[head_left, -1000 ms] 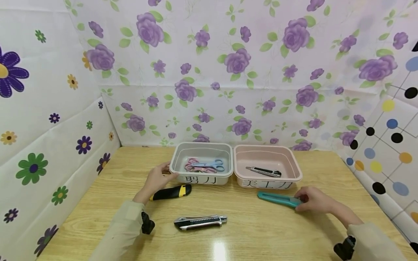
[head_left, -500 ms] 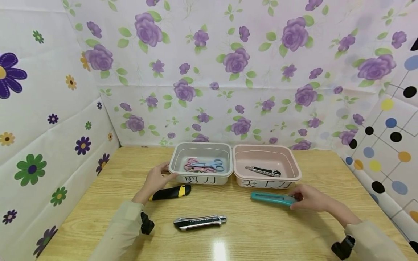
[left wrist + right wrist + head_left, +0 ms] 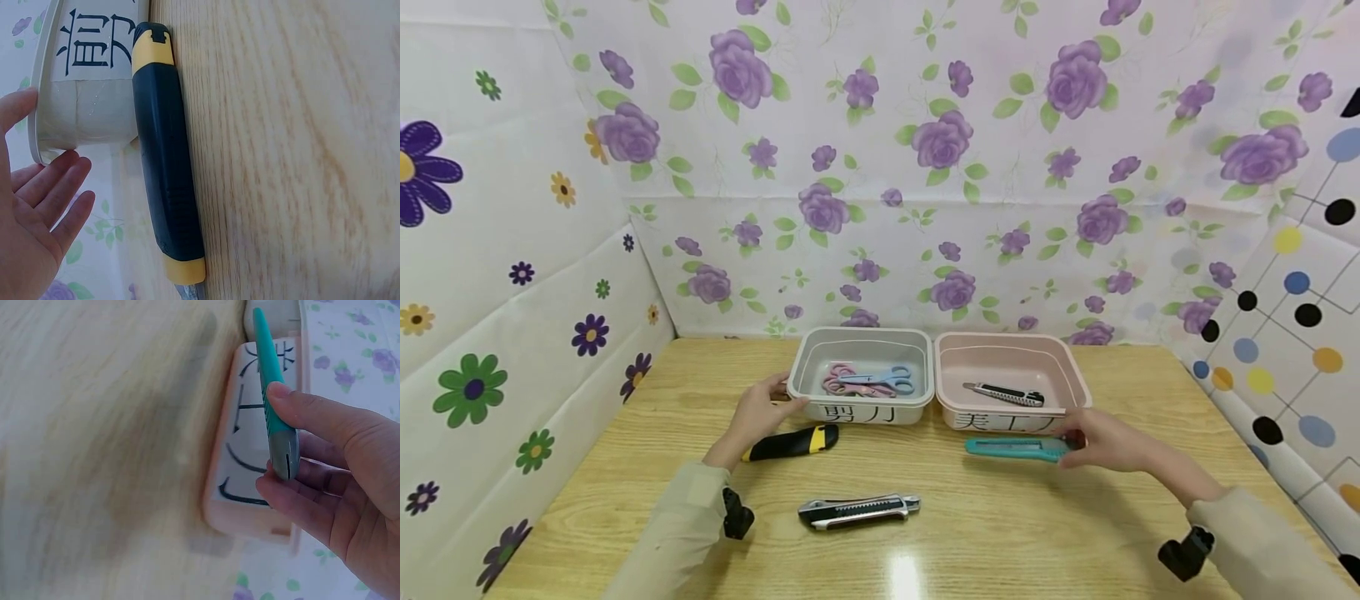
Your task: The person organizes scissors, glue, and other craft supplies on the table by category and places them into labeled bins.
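Note:
My right hand (image 3: 1105, 439) pinches a teal utility knife (image 3: 1011, 449) by its grey end, in front of the pink box (image 3: 1078, 367). In the right wrist view the teal knife (image 3: 267, 356) is raised over the table, thumb on one side and fingertips at the other. My left hand (image 3: 758, 418) holds the near left corner of the grey box (image 3: 925, 400), thumb at the rim and fingers against the side. Just below that hand lies a black and yellow utility knife (image 3: 162, 150). Inside the pink box rests a silver and black utility knife (image 3: 1006, 394).
Pink scissors (image 3: 841, 379) and light blue scissors (image 3: 880, 379) lie in the grey box. Another silver and black utility knife (image 3: 859, 511) is on the wooden table (image 3: 1000, 533) nearer me. Flowered cloth (image 3: 880, 167) hangs behind both boxes.
My right hand has lifted the teal knife and shifted it left, toward the pink box's front. The left hand stays at the grey box's corner.

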`<state>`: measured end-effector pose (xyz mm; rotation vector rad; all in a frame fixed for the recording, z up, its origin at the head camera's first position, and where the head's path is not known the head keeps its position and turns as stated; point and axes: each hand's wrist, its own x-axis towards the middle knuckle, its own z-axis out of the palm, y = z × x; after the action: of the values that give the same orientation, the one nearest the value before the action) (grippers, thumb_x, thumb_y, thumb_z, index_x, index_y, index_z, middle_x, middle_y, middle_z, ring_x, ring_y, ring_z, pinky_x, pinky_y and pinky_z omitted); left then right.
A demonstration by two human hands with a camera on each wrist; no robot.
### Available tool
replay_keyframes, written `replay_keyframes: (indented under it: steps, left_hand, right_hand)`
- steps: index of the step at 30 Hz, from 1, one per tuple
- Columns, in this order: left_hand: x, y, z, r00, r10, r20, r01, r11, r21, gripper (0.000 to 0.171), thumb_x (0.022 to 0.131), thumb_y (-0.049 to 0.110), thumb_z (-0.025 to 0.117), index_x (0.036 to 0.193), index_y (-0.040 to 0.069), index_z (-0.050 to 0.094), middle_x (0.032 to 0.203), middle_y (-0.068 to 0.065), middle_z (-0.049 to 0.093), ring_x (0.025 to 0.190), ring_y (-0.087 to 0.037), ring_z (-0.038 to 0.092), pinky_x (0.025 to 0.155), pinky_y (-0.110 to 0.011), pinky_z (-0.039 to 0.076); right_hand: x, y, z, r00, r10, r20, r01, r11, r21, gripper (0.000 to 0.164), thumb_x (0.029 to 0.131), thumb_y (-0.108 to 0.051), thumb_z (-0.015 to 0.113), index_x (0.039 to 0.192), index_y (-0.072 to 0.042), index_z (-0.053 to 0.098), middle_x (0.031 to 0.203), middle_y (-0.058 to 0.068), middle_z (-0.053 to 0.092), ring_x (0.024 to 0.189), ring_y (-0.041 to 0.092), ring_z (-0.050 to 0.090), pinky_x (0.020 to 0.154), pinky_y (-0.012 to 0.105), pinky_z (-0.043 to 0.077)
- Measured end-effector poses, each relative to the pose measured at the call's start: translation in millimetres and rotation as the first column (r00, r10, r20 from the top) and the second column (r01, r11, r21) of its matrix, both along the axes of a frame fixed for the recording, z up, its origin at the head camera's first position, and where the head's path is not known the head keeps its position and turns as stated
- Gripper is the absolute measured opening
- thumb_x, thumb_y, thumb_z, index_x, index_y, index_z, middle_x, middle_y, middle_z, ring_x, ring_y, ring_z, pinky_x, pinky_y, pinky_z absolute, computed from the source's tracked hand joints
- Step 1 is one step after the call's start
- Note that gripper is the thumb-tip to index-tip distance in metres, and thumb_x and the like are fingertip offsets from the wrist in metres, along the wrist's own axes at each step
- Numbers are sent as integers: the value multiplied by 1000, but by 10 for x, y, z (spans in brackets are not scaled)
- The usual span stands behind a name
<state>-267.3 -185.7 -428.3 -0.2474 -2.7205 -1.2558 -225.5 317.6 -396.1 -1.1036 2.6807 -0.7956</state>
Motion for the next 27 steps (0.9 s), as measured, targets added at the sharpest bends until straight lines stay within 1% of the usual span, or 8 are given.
replay_keyframes:
  steps: [2, 6, 9, 13, 19, 23, 27]
  left_hand:
    - [4, -1, 3, 1000, -2, -3, 2, 1000, -2, 63, 80, 26, 70, 130, -3, 45, 106, -19, 64, 94, -29, 61, 77, -43, 49]
    - [6, -2, 6, 1000, -1, -3, 1, 1000, -6, 63, 80, 26, 70, 130, -3, 46, 105, -18, 64, 94, -29, 62, 76, -42, 49]
    - [6, -2, 10, 1000, -5, -3, 5, 1000, -3, 62, 80, 26, 70, 130, -3, 46, 106, -18, 64, 94, -29, 61, 76, -41, 50]
    - [12, -1, 17, 1000, -10, -4, 10, 1000, 1, 62, 80, 25, 70, 130, -3, 46, 106, -18, 64, 93, -28, 61, 76, -41, 50]
    - [14, -4, 20, 1000, -8, -4, 8, 1000, -6, 62, 80, 26, 70, 129, -4, 46, 106, -18, 64, 93, -28, 61, 76, -41, 50]
    - [12, -5, 18, 1000, -7, -4, 7, 1000, -7, 62, 80, 25, 70, 130, -4, 46, 106, -18, 64, 93, -28, 61, 77, -42, 49]
    - [10, -5, 12, 1000, -5, -2, 5, 1000, -3, 62, 80, 26, 70, 130, -3, 46, 106, -18, 64, 94, -28, 61, 77, -42, 49]
  right_hand:
    - [-5, -23, 58, 1000, 3, -16, -3, 1000, 13, 24, 77, -27, 72, 89, -7, 67, 68, -4, 46, 59, 2, 37, 50, 22, 32]
    - [-27, -53, 169, 999, -16, -35, 18, 999, 44, 36, 77, -35, 70, 95, -3, 68, 73, -4, 49, 61, 4, 39, 52, 21, 34]
    - [-51, -71, 233, 999, -18, -38, 20, 999, 46, 38, 77, -34, 70, 97, -2, 67, 75, -3, 49, 63, 5, 40, 53, 22, 34]
    - [-89, -96, 299, 999, -20, -50, 22, 999, 38, 33, 78, -30, 70, 96, -3, 66, 74, -3, 48, 63, 6, 39, 53, 23, 33]
    - [-152, -130, 374, 993, -60, -100, 66, 996, 61, 29, 75, -22, 74, 95, -2, 67, 75, -3, 50, 63, 7, 40, 54, 22, 34]
    - [-198, -132, 410, 991, -53, -120, 59, 997, 50, 26, 75, -17, 74, 95, -1, 67, 76, -3, 51, 63, 6, 41, 54, 21, 36]
    - [-246, -120, 437, 990, -45, -133, 51, 998, 44, 24, 76, -14, 72, 96, -2, 67, 75, -3, 48, 63, 6, 39, 53, 22, 35]
